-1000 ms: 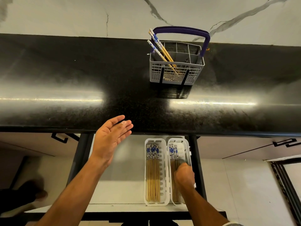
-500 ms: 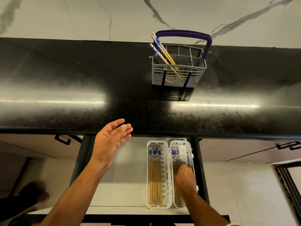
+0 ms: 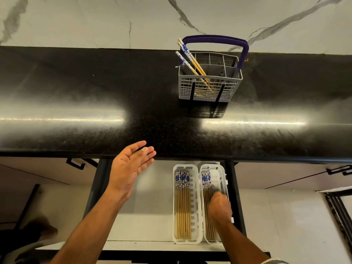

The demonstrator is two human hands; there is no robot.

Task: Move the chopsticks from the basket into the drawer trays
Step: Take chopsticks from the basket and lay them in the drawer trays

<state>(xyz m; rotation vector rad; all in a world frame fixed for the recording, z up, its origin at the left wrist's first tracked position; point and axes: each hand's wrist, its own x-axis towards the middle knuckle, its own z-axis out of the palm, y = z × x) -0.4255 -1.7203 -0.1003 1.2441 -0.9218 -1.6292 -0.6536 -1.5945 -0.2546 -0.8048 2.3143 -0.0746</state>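
At lower right the right hand [image 3: 219, 208] curls down, seemingly pinching chopsticks [image 3: 207, 206] in the right tray [image 3: 222, 178], the left hand [image 3: 129, 168] spread open mid-frame, three more chopsticks [image 3: 187, 58] leaning in the basket [image 3: 209, 92] above.

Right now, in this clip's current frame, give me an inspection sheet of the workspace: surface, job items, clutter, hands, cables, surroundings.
Surface: glossy black speckled stone counter, with light glare bands.
Job's things: grey plastic cutlery basket with purple handle on the counter, holding a few blue-and-white-topped bamboo chopsticks that lean left; two white slotted plastic trays in the open drawer, left tray holding a row of chopsticks, right tray partly filled.
Clutter: nothing seen.
Hands: left hand open, palm up, holding nothing; right hand down in the right tray, grip not visible.
Cables: nothing seen.
Surroundings: white veined marble wall; pale cabinet fronts with black handles.
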